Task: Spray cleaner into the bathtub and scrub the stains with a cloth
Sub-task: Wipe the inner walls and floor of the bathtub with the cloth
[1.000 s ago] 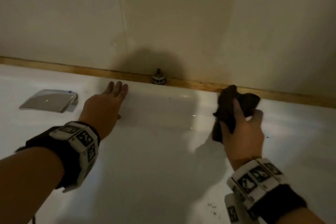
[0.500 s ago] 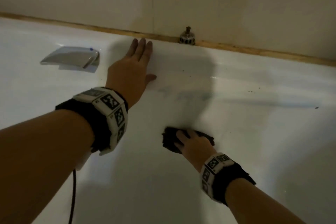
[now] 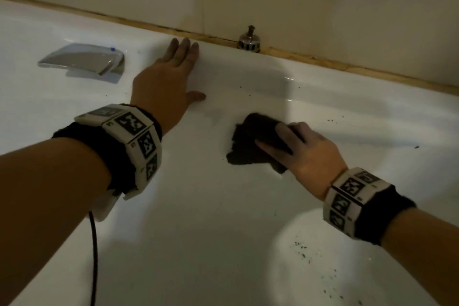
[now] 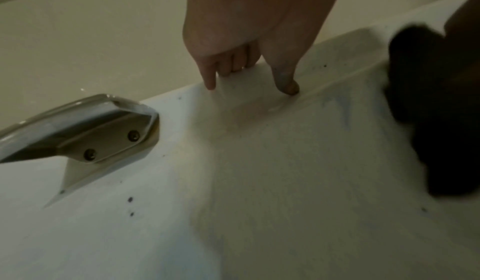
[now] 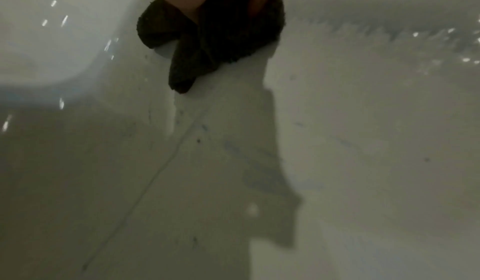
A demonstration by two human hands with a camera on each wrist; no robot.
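The white bathtub (image 3: 223, 243) fills the head view, its far rim against a beige wall. My right hand (image 3: 298, 149) presses a dark crumpled cloth (image 3: 250, 141) against the tub's inner wall, fingers spread flat over it. The right wrist view shows the cloth (image 5: 215, 38) bunched under the palm on the wet white surface. My left hand (image 3: 171, 74) lies flat on the far rim, fingers straight, holding nothing; in the left wrist view its fingertips (image 4: 287, 84) touch the rim. Dark specks (image 3: 305, 251) dot the tub. No spray bottle is in view.
A chrome spout (image 3: 84, 61) sits on the rim left of my left hand, also close in the left wrist view as the spout (image 4: 85, 128). A small chrome knob (image 3: 249, 41) stands at the wall edge. A wooden strip (image 3: 347, 67) runs along the wall. A black cable (image 3: 94, 256) hangs from my left wrist.
My right hand carried the cloth down from the rim onto the tub's inner wall and now rubs it there, a little to the right. The left hand stays flat on the rim.
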